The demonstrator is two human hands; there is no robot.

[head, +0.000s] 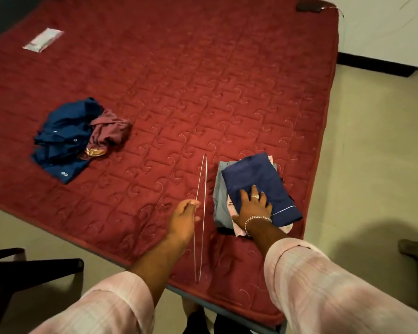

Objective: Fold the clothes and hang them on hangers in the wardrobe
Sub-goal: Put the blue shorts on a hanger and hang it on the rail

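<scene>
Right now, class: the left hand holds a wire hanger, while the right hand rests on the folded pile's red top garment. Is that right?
One detail is wrong. In the head view, the top garment of the folded pile under the right hand is navy blue, not red. The left hand does hold the wire hanger.

A bed with a red quilted mattress (203,75) fills most of the view. Pale beige tiled floor (372,153) lies right of and before it. A white wall (384,27) with dark skirting (372,65) stands at upper right. A dark chair (22,268) sits off the bed's near-left edge. Lighting dim, warm.
</scene>
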